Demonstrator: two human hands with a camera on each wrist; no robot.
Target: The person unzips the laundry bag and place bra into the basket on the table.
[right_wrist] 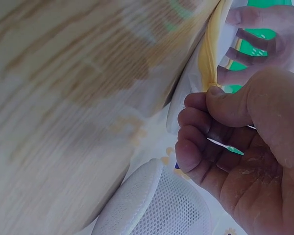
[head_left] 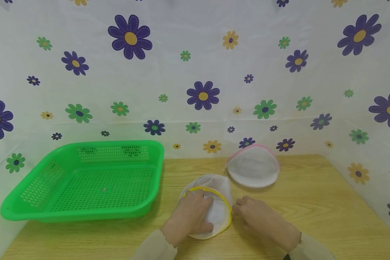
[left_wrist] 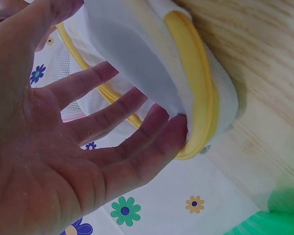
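Note:
A white mesh laundry bag with yellow zipper trim lies at the middle front of the table, its mouth gaping. My left hand reaches over the opening with fingers spread. In the left wrist view its fingertips touch the bag's inner side near the trim. At the bag's right edge, my right hand pinches the end of the yellow zipper between thumb and forefinger, as the right wrist view shows. Whether a zipper pull sits under the thumb is hidden.
Behind and to the right lies a second white mesh laundry bag with pink trim. A green perforated plastic basket stands at the left of the wooden table. A flower-patterned cloth closes off the back and sides.

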